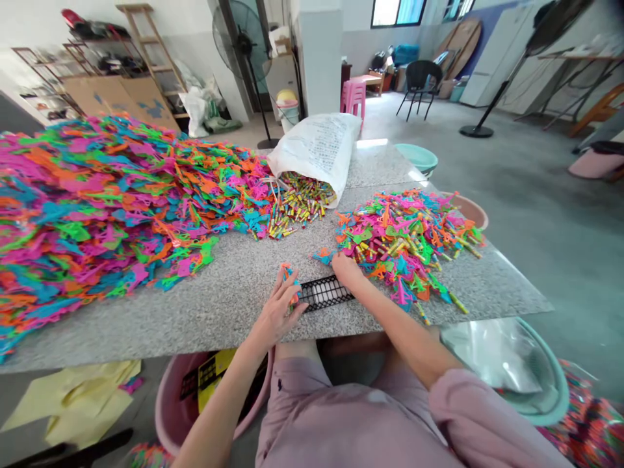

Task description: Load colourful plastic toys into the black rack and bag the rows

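Observation:
A black lattice basket point(325, 292) lies on the speckled grey table in front of me. At its left end, my left hand point(281, 304) is closed around a few small orange and blue plastic pieces point(292, 286) that stand upright. My right hand point(347, 270) is over the basket's right end, at the near edge of a mixed heap point(404, 231) of bright plastic pieces and striped tubes. Its fingertips are pressed together and mostly hidden. A blue and orange plastic piece point(322, 256) shows just left of those fingertips; whether they grip it is unclear.
A large heap of bright plastic pieces point(121, 201) covers the table's left side. Behind, a white sack point(319, 146) lies tipped, spilling small striped tubes point(297, 205). Below the table edge stand a pink tub point(168, 403) and a green tub point(556, 390).

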Demonstrator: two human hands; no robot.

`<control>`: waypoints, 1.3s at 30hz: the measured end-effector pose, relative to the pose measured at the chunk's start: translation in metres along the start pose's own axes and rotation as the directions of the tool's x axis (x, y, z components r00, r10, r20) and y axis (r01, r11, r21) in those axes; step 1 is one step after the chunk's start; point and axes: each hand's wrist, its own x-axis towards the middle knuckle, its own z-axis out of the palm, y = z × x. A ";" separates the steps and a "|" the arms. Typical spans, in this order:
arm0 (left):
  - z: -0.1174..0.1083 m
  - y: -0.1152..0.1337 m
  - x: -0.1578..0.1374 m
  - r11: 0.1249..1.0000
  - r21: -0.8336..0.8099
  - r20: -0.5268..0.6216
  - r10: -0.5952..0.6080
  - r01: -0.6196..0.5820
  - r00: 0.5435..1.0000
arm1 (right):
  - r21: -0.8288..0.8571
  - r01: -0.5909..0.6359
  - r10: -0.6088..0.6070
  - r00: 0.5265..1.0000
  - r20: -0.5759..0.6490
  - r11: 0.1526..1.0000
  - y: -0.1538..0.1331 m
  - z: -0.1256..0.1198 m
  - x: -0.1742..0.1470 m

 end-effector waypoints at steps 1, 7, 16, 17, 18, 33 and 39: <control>-0.001 0.001 0.000 1.000 -0.005 0.008 0.000 0.000 1.000 | -0.004 -0.011 0.011 1.000 -0.004 1.000 -0.003 0.001 -0.001; -0.003 0.004 0.001 0.999 -0.033 0.026 -0.032 0.033 0.999 | 0.530 -0.163 0.073 0.980 0.186 0.832 -0.021 0.046 -0.048; -0.001 0.005 0.000 0.994 -0.083 0.035 -0.071 0.074 0.997 | -0.010 0.069 -0.066 0.985 0.160 0.998 -0.038 0.062 -0.066; 0.000 0.005 -0.001 0.994 -0.085 0.031 -0.071 0.074 0.997 | -0.071 0.085 -0.070 0.980 0.188 0.994 -0.040 0.059 -0.064; 0.000 0.005 0.000 0.994 -0.086 0.021 -0.070 0.072 0.997 | -0.112 0.096 -0.071 0.974 0.214 0.989 -0.043 0.058 -0.063; 0.012 -0.003 0.005 0.998 0.014 -0.119 -0.064 0.066 0.991 | -0.276 -0.217 0.132 0.946 -0.296 0.936 0.020 -0.057 -0.013; 0.003 -0.012 0.000 1.000 0.011 -0.069 -0.022 0.023 0.997 | -0.038 -0.123 0.116 0.981 -0.155 0.992 0.036 -0.053 -0.003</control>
